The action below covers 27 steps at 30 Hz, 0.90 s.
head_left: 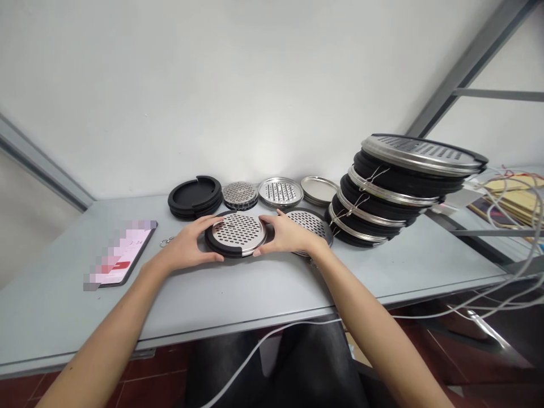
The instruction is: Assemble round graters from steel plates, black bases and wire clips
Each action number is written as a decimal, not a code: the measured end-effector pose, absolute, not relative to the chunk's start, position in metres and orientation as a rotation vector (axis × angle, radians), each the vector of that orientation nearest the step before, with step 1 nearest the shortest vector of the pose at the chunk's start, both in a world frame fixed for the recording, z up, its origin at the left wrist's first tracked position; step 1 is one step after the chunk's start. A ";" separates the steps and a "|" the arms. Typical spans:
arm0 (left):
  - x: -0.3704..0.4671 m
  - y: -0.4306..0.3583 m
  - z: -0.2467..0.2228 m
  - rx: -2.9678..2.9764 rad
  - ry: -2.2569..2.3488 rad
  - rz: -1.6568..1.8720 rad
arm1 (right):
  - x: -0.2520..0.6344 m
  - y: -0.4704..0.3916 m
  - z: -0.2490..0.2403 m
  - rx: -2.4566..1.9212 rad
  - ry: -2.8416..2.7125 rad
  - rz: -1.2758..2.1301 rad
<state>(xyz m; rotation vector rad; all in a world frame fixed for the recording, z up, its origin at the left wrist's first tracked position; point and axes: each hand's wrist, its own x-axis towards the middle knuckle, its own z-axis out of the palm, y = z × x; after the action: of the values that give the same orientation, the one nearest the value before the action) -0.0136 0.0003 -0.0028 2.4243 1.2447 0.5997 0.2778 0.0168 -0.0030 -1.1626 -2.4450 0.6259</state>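
Note:
A round metal grater point(241, 231) with small holes sits in a black rim on the table in front of me. My left hand point(190, 245) curves round its left edge, thumb at the front and fingers at the back. From the other side, my right hand point(284, 233) grips its right edge in the same way. A second round grater point(309, 222) in a black rim lies just to the right, partly covered by my right hand and wrist. Behind are black rings point(195, 195), perforated discs point(240, 194), slotted grater plates point(280, 191) and plain metal discs point(319, 188).
A tall, leaning stack of rimmed graters point(399, 192) with wire clips stands at the right. A phone point(123, 255) lies at the left on the grey table point(238, 303). White cables point(510, 283) hang near the right-hand metal frame point(463, 73).

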 end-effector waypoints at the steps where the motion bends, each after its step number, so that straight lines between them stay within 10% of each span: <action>1: -0.014 0.000 -0.004 2.420 1.245 0.583 | 0.278 0.017 -0.004 -1.161 -2.444 0.621; 27: -0.013 0.002 -0.011 2.406 1.506 0.666 | 0.300 0.030 -0.010 -1.239 -2.410 0.391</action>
<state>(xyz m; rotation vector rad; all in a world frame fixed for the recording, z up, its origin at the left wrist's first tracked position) -0.0135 0.0020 -0.0110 2.4058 1.5062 0.6661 0.3005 0.0295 -0.0102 -1.2385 -2.4098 0.3913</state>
